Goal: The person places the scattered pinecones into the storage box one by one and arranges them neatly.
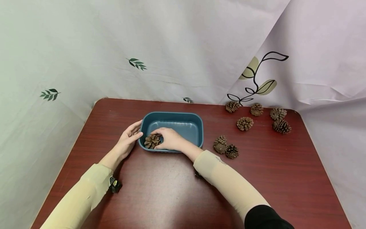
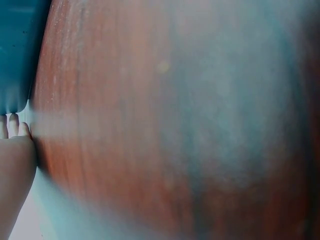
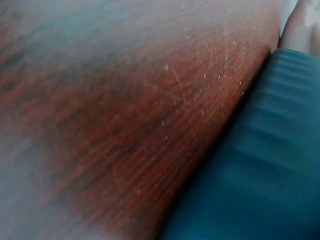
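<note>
A dark blue rectangular plastic container [image 1: 183, 116] sits toward the back of the table. Inside its front left corner is a brown pine cone [image 1: 152, 141], which my right hand [image 1: 170, 140] grips between thumb and fingers. My left hand [image 1: 127, 140] rests against the container's left end, fingers extended along the outer wall and thumb at the rim. Fingertips of the left hand [image 2: 15, 145] also meet the container [image 2: 15, 55] in the left wrist view. The right wrist view has the container's ribbed outer side [image 3: 265, 150]; the right hand's grip is out of that view.
Right of the container, two pine cones lie together, one [image 1: 220, 144] touching the other [image 1: 232, 151]. Several more pine cones [image 1: 245, 123] are spread across the back right of the reddish-brown table [image 1: 160, 184]. A pale curtain [image 1: 177, 47] hangs behind the table.
</note>
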`<state>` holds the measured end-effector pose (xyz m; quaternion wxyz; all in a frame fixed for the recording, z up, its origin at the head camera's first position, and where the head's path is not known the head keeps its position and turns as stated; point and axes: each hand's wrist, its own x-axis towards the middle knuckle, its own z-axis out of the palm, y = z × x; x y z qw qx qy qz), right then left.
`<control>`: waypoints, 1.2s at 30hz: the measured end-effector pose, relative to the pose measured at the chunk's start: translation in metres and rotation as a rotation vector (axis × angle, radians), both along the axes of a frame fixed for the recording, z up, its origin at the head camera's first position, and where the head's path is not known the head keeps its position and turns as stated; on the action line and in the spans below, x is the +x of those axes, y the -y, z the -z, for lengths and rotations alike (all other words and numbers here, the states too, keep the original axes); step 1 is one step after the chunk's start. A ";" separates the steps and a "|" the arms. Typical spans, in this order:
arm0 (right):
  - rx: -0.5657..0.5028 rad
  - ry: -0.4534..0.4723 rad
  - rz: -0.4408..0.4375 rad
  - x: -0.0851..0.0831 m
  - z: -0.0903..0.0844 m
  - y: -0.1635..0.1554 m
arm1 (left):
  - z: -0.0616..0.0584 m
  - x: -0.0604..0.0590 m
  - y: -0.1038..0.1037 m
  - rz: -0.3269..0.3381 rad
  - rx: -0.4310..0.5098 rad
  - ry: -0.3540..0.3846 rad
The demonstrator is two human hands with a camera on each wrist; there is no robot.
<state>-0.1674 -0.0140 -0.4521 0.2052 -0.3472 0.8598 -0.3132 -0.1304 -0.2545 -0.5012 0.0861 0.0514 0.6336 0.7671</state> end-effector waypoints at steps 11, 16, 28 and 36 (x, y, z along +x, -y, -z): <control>-0.117 0.066 0.018 -0.003 -0.024 -0.024 | -0.002 0.001 -0.001 -0.015 -0.004 0.001; -0.205 0.078 0.037 -0.002 -0.036 -0.040 | -0.002 0.001 0.000 -0.003 -0.015 0.009; -0.409 0.100 0.095 0.001 -0.063 -0.094 | -0.003 0.003 0.001 0.009 -0.013 0.008; -0.467 0.131 0.163 -0.001 -0.071 -0.135 | -0.003 0.001 0.001 0.006 -0.028 0.030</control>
